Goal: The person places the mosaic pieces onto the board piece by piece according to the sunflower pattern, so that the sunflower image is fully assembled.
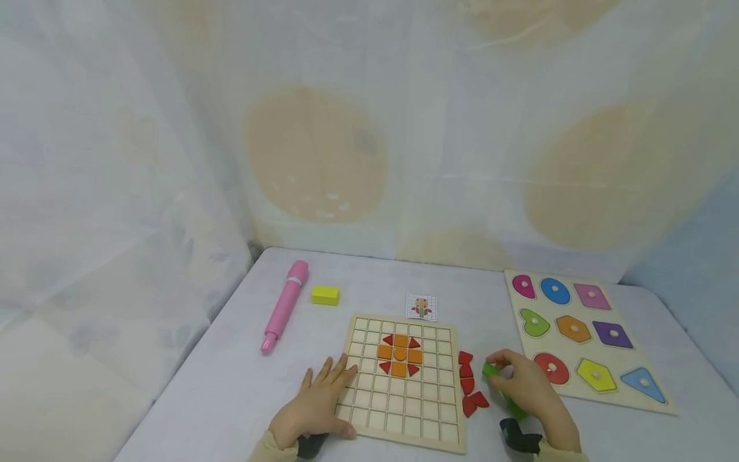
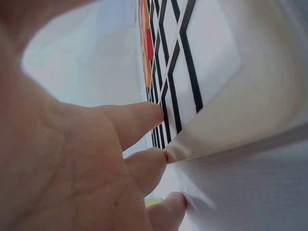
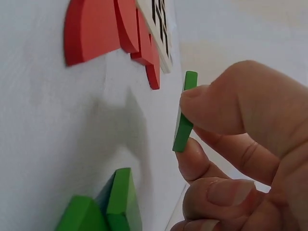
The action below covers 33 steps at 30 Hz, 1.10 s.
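Note:
My right hand [image 1: 528,388] pinches a thin green tile [image 3: 183,126] between thumb and fingers, lifted off the table right of the wooden grid board [image 1: 403,440]. More green tiles [image 3: 123,199] lie below it, partly hidden by the hand in the head view. My left hand [image 1: 314,404] is spread at the board's left edge, some fingertips touching the rim and another on the cloth. On the grid, orange squares [image 1: 401,341] surround an orange round piece [image 1: 400,354], with red triangles [image 1: 414,369] at the corners. Loose red pieces [image 1: 467,385] lie between board and right hand.
A small pattern card [image 1: 421,307] lies behind the board. At the back left are a yellow block [image 1: 326,296] and a pink stick-shaped object [image 1: 284,308]. To the right, a knobbed shape puzzle [image 1: 620,401] reaches close to my right hand. Fabric walls enclose the table.

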### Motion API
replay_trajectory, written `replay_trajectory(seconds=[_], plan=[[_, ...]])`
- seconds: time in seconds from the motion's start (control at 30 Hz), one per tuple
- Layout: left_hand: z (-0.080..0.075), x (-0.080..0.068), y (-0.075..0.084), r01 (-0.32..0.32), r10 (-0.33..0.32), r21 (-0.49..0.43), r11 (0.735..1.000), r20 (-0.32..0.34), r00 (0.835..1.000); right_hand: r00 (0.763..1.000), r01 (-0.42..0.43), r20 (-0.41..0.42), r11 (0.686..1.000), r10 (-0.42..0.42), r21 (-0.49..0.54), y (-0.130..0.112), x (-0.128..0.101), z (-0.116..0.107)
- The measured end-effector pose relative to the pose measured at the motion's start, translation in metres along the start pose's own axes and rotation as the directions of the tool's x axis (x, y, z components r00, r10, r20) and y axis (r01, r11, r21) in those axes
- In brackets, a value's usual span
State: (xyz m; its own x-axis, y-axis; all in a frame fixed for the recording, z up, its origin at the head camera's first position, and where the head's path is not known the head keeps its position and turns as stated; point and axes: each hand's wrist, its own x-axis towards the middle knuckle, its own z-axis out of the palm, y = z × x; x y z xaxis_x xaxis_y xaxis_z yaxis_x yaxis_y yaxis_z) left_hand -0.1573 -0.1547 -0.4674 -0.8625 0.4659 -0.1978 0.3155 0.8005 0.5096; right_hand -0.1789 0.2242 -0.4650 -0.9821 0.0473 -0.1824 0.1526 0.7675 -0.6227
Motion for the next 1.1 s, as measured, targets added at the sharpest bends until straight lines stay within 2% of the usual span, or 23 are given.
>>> replay_trajectory(seconds=[0.27, 0.63, 0.87, 1.1], plan=[[0.001, 0.001, -0.002, 0.009, -0.009, 0.004, 1.000, 0.005, 1.000, 1.000, 0.025, -0.011, 1.000, -0.025, 0.002, -0.008, 0.003, 0.002], [0.003, 0.002, -0.002, -0.003, 0.003, -0.002, 1.000, -0.003, 1.000, 0.981, 0.190, -0.053, 0.980, -0.187, 0.052, -0.045, 0.010, 0.013], [0.000, 0.001, 0.000, 0.000, 0.000, 0.020, 1.000, -0.003, 1.000, 0.976, 0.216, -0.015, 0.969, -0.216, 0.118, -0.066, 0.005, 0.027], [0.001, 0.001, -0.001, 0.006, -0.005, 0.032, 0.999, -0.004, 1.000, 0.967, 0.251, 0.008, 0.960, -0.254, 0.125, -0.077, 0.006, 0.042]])
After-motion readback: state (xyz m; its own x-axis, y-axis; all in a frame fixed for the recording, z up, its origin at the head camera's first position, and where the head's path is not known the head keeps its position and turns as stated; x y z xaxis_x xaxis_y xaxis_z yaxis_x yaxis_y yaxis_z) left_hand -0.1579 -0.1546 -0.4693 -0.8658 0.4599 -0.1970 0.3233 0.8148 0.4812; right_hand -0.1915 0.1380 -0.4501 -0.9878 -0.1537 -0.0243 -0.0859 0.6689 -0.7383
